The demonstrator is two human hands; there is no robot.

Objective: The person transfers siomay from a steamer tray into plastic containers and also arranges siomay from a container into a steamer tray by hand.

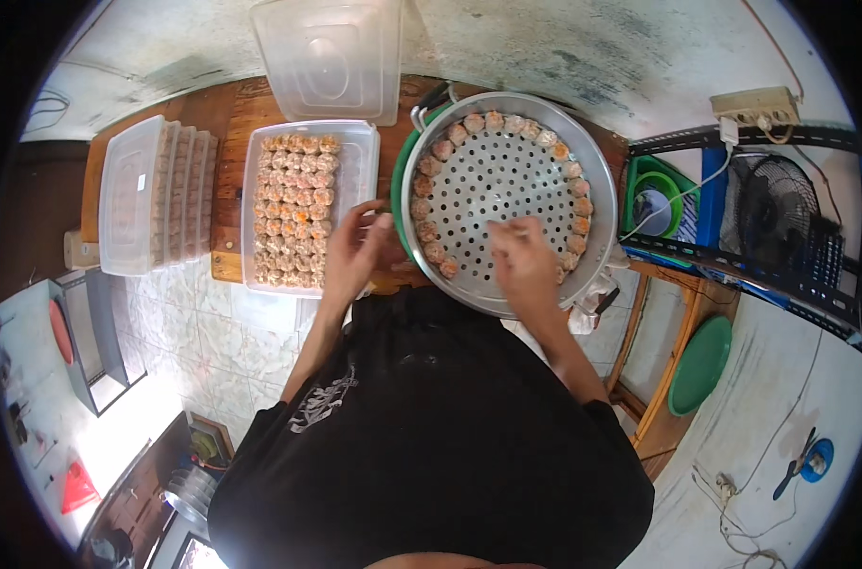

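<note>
My left hand (360, 247) hovers between a plastic container (356, 171) and the steamer, fingers bent and apart, with nothing visible in it. Rows of small meat dumplings (292, 213) with orange-flecked tops fill the container's left and middle; its right strip is bare. My right hand (525, 259) is over the perforated metal plate of a round steamer pan (498, 195), fingers curled and motion-blurred; whether it pinches anything cannot be told. A single ring of dumplings (494, 121) lines the steamer's wall, broken at the near side, where my right hand and forearm hide part of it.
Lidded plastic containers (136, 199) of dumplings are stacked at the left of the wooden table (226, 242). A clear lid (328, 64) leans on the wall behind. A green rim (400, 192) shows beneath the steamer. Right, a black metal rack (751, 263) holds a fan (772, 199) and green basins (658, 195).
</note>
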